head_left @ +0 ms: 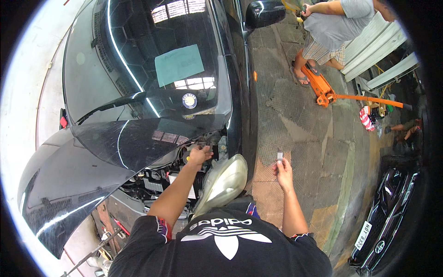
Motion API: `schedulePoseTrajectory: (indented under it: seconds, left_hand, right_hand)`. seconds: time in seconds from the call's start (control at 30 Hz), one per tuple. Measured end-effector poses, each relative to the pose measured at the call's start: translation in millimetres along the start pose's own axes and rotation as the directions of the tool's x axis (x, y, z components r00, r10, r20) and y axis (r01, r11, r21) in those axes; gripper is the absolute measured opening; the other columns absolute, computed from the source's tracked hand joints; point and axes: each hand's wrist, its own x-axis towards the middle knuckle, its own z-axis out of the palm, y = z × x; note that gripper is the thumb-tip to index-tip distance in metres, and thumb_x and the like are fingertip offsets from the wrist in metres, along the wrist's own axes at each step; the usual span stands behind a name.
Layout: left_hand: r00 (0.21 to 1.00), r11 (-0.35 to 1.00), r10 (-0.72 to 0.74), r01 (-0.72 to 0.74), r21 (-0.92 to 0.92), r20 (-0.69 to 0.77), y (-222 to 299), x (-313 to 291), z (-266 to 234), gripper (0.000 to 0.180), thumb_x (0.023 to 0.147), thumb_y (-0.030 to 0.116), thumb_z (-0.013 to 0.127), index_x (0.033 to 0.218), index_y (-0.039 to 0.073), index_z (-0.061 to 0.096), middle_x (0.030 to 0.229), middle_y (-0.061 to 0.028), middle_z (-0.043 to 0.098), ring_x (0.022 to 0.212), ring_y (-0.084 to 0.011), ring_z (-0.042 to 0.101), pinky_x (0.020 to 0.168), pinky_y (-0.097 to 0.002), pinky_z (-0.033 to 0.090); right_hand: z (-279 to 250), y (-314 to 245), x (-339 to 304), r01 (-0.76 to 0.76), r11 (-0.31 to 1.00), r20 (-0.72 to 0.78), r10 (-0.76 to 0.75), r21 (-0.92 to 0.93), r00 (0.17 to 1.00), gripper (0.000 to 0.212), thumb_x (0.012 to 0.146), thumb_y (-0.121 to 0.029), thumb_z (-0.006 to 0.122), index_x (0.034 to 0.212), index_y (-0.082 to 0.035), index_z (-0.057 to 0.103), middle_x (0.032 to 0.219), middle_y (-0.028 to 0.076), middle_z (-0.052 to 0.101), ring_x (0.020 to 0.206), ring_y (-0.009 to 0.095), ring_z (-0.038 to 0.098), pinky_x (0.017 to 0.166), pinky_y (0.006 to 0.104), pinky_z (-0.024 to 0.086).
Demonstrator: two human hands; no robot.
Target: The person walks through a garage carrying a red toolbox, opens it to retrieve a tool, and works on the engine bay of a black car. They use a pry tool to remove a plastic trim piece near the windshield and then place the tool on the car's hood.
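Observation:
My left hand (200,155) reaches into the front corner of a dark car's engine bay, under the raised bonnet (97,159). Its fingers are curled among dark parts; what they grip, if anything, is too small to make out. Out to the right, over the floor, my right hand (284,174) pinches a small grey rectangular piece (279,156) between thumb and fingers. Between my arms, close to my chest, sits a headlight (226,179) with a cloudy, yellowed lens at the car's front corner. The battery (154,181) shows left of my left forearm.
Beyond the car's side mirror (265,14), a person in a grey shirt (339,27) stands by an orange floor jack (319,85), whose long handle points right. A black car grille (385,217) lies at right. Another person's limbs (408,129) show at the far right.

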Motion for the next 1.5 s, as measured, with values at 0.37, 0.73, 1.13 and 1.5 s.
schedulePoseTrajectory:
  seconds: [0.37,0.73,1.13,1.5]
  left_hand:
    - [0.99,0.99,-0.137,0.138,-0.01,0.021,-32.4,33.5,28.5,0.035,0.103,0.02,0.054,0.133,0.005,0.061,0.085,-0.0004,0.053,0.069,-0.0142,0.047,0.065,-0.0307,0.045]
    - [0.986,0.998,0.066,-0.066,0.005,-0.154,-5.4,12.2,44.5,0.019,0.099,0.023,0.065,0.088,0.008,0.067,0.073,-0.001,0.058,0.063,-0.0168,0.051,0.065,-0.0349,0.044]
    - [0.99,0.949,0.132,-0.138,-0.284,-0.042,-59.5,15.9,35.9,0.036,0.094,0.015,0.068,0.125,-0.003,0.066,0.121,-0.017,0.068,0.105,-0.026,0.065,0.09,-0.034,0.051]
    - [0.578,0.583,0.694,-0.101,0.806,-0.43,-25.8,-93.3,94.1,0.045,0.082,0.031,0.075,0.109,-0.004,0.066,0.104,-0.0267,0.071,0.103,-0.0389,0.068,0.094,-0.0466,0.052]
  right_hand:
    - [-193.5,238.3,-216.5,-0.573,0.396,-0.428,0.399,-0.717,0.811,0.054,0.095,-0.051,0.057,0.115,-0.002,0.069,0.093,0.02,0.072,0.08,0.03,0.072,0.07,0.0428,0.056]
    - [-220.2,256.6,-424.3,-0.782,0.596,-0.533,0.607,-0.184,0.589,0.052,0.095,-0.038,0.063,0.119,0.008,0.064,0.069,0.014,0.065,0.053,0.02,0.062,0.048,0.0375,0.05]
    - [-403.4,195.5,-279.5,-0.757,0.605,-0.367,0.665,-0.245,0.65,0.031,0.095,-0.034,0.068,0.086,-0.005,0.063,0.062,0.008,0.057,0.047,0.018,0.054,0.041,0.0364,0.042]
    - [-498.6,-77.8,82.1,-0.078,0.883,-0.152,0.007,-0.462,0.988,0.049,0.094,-0.039,0.072,0.063,-0.017,0.041,0.058,-0.005,0.039,0.05,0.01,0.033,0.047,0.0308,0.026]
